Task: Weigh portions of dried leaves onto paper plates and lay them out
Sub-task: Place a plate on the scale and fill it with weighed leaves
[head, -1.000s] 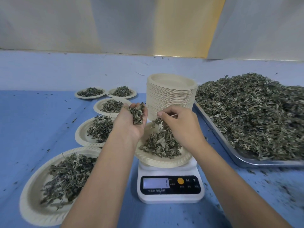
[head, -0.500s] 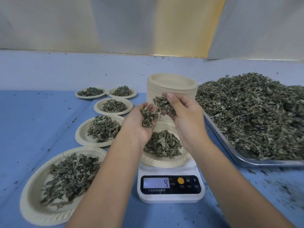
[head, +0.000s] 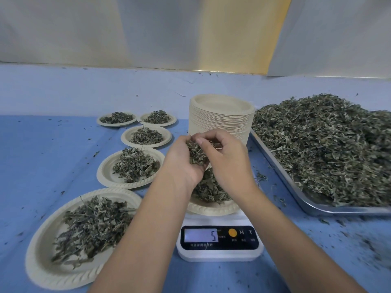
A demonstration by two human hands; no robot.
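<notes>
Over blue table point(head: 53, 157), near its front edge: cupping dried leaves point(head: 195, 154) in left hand point(head: 182, 166) above plate point(head: 211, 210) on scale point(head: 220, 253), pinching some with right hand point(head: 229, 166). Sprinkle tiny pinches, eyes on display point(head: 200, 235).

Counted 5 cream round paper plates point(head: 37, 269) loaded with dried green leaves point(head: 135, 166), strung from 7 to 10 o'clock. 1 more loaded plate point(head: 211, 210) sat at 6 on 1 white digital kitchen scale point(head: 220, 255). 1 tall stack of empty plates point(head: 220, 121) stood at 12. 1 silver metal tray point(head: 349, 210) at 3 carried 1 leaf heap point(head: 328, 144). 2 bare hands were centre: left hand point(head: 182, 163), right hand point(head: 228, 163).
</notes>
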